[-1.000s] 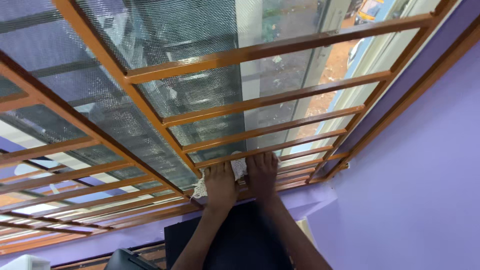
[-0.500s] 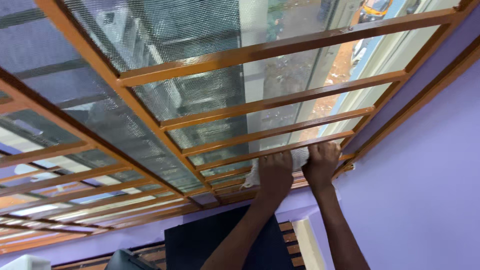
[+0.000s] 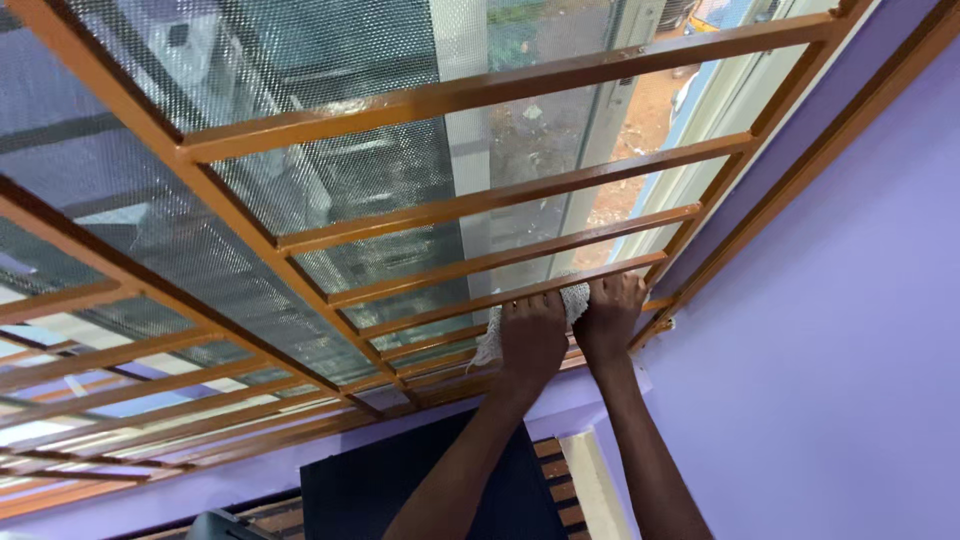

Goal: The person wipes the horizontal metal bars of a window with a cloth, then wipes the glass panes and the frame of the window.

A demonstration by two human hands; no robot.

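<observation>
two hands [image 3: 568, 330] press white cloth [image 3: 572, 298] — orange bar [image 3: 520, 295].

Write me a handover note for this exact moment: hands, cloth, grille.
Left hand: flat on the whitish cloth, pressing it to an orange grille bar.
Right hand: beside it, on the same cloth and bar, near the grille's right end by the purple wall.
Mesh screen sits behind the bars.
Done and left: cannot tell from this view which bars are wiped; none shows visible dirt.
</observation>
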